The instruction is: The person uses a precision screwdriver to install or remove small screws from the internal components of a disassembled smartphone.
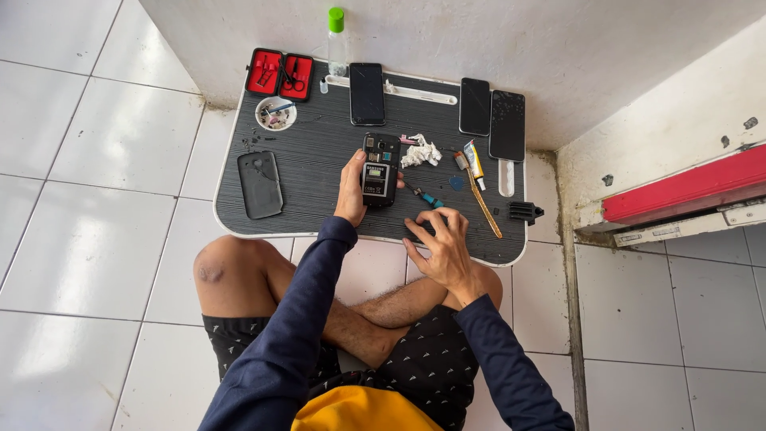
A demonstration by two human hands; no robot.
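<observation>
I sit on white tiles at a low black lap table (319, 152) by the wall. My left hand (351, 187) grips the opened phone (381, 169) at frame centre; my right hand (443, 243), fingers curled, pinches a blue-tipped screwdriver (427, 198) just below it.

Glossy white square floor tiles (88, 263) with dark grout, meeting a rough, stained white plaster wall (558, 40); brightly lit, with a red panel (686, 187) at right.
</observation>
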